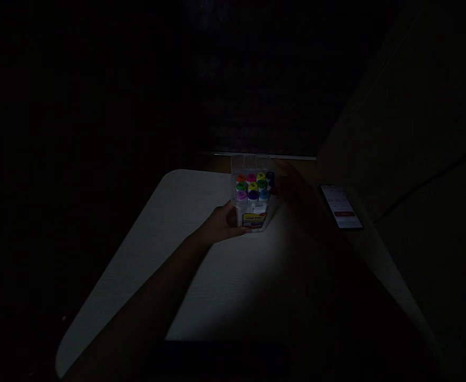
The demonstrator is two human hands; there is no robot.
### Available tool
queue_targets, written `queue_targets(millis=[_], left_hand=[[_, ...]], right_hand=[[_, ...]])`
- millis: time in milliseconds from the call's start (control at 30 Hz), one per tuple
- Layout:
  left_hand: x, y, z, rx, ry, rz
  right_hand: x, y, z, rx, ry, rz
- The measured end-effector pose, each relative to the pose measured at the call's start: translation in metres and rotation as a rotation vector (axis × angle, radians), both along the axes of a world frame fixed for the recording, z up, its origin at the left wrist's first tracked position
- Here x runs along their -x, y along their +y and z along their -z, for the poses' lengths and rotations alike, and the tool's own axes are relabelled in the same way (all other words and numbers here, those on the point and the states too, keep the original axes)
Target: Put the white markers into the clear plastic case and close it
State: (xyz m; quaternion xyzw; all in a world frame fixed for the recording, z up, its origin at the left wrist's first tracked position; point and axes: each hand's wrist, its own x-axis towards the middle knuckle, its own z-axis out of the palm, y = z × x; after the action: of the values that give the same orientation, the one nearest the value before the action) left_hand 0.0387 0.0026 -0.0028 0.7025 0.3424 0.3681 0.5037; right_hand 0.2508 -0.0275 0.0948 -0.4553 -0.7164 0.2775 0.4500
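Observation:
A clear plastic marker case [254,199] stands on a white table [157,249], its lid flipped up at the back. Several markers with coloured caps [252,185] fill it. My left hand [225,223] is wrapped round the case's lower left side. My right hand [296,199] hovers just right of the case in deep shadow; its fingers seem stretched toward the caps, touching nothing that I can see.
The room is very dark. A phone [341,207] with a lit screen lies on the table at the right, close to a wall [395,132]. A thin cable [427,183] runs along that wall.

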Motion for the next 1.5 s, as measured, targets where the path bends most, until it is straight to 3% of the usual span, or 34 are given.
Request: queue_targets(millis=[400, 533, 667, 867, 1233, 1500], left_hand=[[-0.002, 0.001, -0.003, -0.052, -0.003, 0.036], [-0.002, -0.001, -0.005, -0.004, 0.018, -0.001], [-0.003, -0.001, -0.005, 0.039, 0.001, 0.009], [-0.004, -0.001, -0.005, 0.044, -0.02, 0.008], [-0.003, 0.0, -0.008, 0.046, -0.076, -0.005], [-0.002, 0.005, -0.002, -0.001, -0.099, 0.015]], right_hand=[[-0.009, 0.014, 0.013, -0.261, -0.02, -0.136], [-0.01, 0.011, 0.011, -0.252, -0.091, -0.127], [-0.008, 0.004, 0.007, -0.375, -0.067, -0.083], [-0.005, -0.001, -0.003, -0.645, -0.376, -0.113], [0.005, -0.002, 0.003, -0.757, -0.544, 0.04], [0.016, -0.006, 0.007, -0.768, -0.506, 0.154]])
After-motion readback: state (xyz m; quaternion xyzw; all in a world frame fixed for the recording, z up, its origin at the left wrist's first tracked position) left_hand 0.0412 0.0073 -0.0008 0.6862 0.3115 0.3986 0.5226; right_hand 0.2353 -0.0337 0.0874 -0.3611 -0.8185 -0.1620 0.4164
